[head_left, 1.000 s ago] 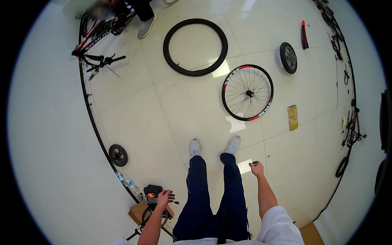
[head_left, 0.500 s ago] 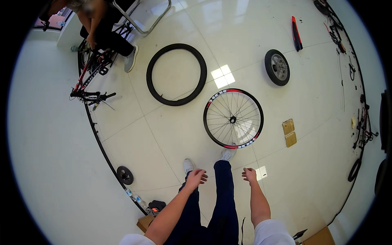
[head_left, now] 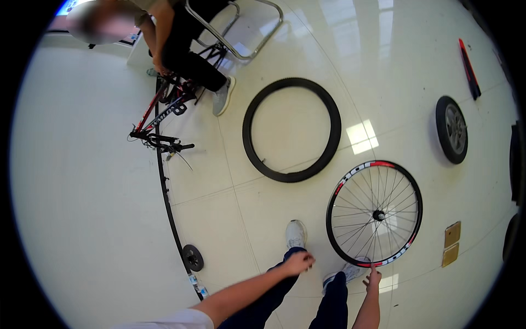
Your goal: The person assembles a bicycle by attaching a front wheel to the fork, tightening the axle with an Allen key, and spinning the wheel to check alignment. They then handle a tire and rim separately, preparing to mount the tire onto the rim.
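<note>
We reach down toward the spoked wheel (head_left: 375, 214), which lies flat on the floor (head_left: 98, 219) just ahead of our right shoe, with the bare black tyre (head_left: 292, 129) lying apart beyond it. Our right hand (head_left: 373, 278) is empty, fingers extended and at or just short of the near rim, while our left hand (head_left: 298, 263) hangs loosely curled and empty over our left knee. We judge this the approach step; a grasp would call for closing the fingers around the rim.

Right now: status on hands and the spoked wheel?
Left hand empty, over the knee. Right hand empty, fingers at the rim of the spoked wheel. Wheel flat on floor; loose tyre lies apart.
</note>
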Available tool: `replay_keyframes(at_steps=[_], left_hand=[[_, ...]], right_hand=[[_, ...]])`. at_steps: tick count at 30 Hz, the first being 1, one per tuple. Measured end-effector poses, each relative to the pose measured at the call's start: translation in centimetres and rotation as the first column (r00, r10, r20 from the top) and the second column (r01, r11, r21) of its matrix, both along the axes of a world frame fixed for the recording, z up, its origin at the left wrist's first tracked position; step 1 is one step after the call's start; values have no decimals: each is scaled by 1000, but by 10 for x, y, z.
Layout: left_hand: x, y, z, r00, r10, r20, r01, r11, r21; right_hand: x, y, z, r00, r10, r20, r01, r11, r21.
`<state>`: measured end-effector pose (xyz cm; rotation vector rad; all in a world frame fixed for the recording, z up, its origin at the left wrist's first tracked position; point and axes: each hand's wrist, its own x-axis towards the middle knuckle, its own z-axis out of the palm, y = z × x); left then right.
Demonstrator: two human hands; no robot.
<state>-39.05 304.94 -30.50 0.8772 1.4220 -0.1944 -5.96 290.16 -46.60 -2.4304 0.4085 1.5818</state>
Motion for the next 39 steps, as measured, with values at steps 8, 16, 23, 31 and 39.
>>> replay_keyframes(at_steps=[8,16,23,31,39], left_hand=[[-67,202,-145,660,-242,-711,624,705,339],[-62,225,-178,558,-308,-771,669,716,199],[-83,222,-164,571,-373,-731,651,748,127],[-94,234,-159,669,-411,-619,693,646,320],[-95,206,46,898,-250,-363,439,562,701]], right_hand=[[5,7,-48,893,-450,-27,443,863,243],[13,39,-25,828,-558,-56,526,738,423],[-16,89,108,868,-497,24,427,770,475],[-37,180,239,934,-358,-6,214,545,810],[-81,240,350,940,-328,92,143,626,767]])
